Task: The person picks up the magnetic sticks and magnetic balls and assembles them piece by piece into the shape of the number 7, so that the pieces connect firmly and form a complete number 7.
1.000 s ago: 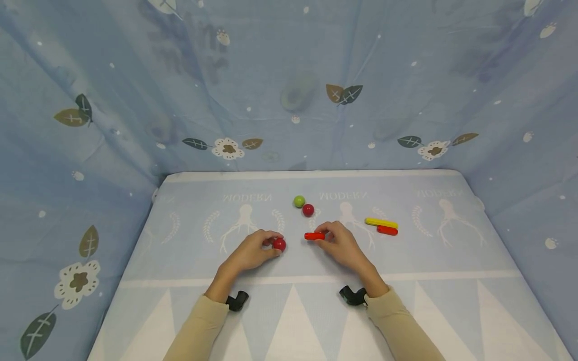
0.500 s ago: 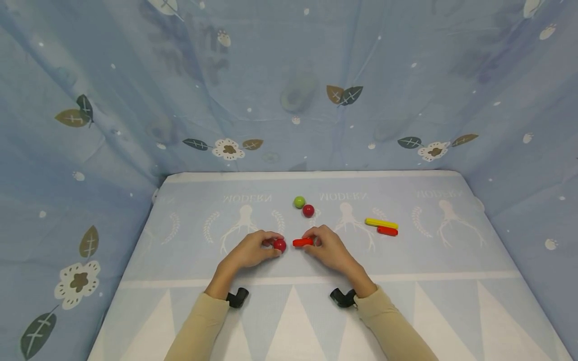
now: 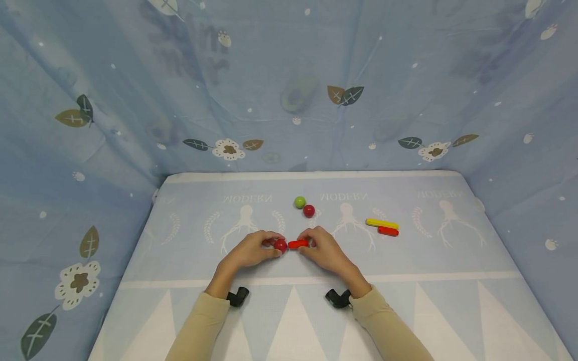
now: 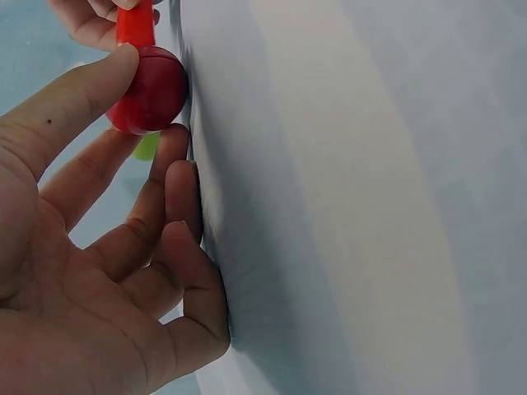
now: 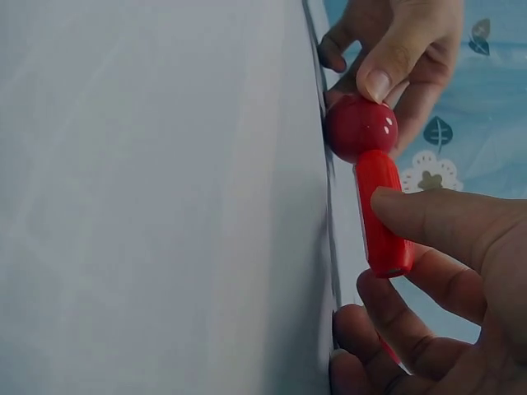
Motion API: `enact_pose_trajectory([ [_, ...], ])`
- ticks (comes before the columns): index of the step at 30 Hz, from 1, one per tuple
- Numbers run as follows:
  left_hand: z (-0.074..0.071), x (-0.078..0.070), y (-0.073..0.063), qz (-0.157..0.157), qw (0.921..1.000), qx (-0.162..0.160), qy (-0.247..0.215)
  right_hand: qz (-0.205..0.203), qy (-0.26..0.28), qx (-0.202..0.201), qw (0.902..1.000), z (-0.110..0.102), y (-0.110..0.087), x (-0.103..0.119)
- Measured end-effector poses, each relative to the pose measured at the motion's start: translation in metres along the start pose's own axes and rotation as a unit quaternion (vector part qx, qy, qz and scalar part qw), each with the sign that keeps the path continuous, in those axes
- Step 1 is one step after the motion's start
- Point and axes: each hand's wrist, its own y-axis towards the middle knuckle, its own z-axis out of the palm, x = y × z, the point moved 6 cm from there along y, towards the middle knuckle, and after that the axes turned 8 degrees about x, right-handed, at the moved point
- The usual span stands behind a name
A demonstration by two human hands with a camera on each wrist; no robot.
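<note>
A blue curtain [image 3: 289, 65] printed with leaves and flowers hangs behind the table [image 3: 149, 260], which wears a pale patterned cloth. From where I stand, two beige sleeves [image 3: 197, 326] reach in over the table's near side, and past them the hands work around the middle. The left hand [image 3: 253, 249] pinches a red ball between thumb and fingertip, its other fingers bent. The right hand [image 3: 326, 249] grips a red rod [image 3: 297, 244] between thumb and finger, one end pointed at the ball; I can't quite tell whether they touch. A black wrist piece [image 3: 238, 297] sits at each cuff. Toward the right edge lies a yellow stick [image 3: 382, 223], with a short red stick [image 3: 388, 231] just beside it on the near side. The gripped red ball [image 3: 281, 245] is left of the rod. Nearer the far edge, another red ball [image 3: 309, 211] sits close by a green ball [image 3: 300, 202].
</note>
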Motion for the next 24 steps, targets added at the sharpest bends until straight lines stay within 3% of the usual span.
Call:
enact_pose_trajectory([
  [24,-0.0006,0.0004,-0.0010,-0.002,0.9998,-0.004,-0.021,0.015,0.000,0.002,0.9999,0.0014,0.0009,0.0014],
])
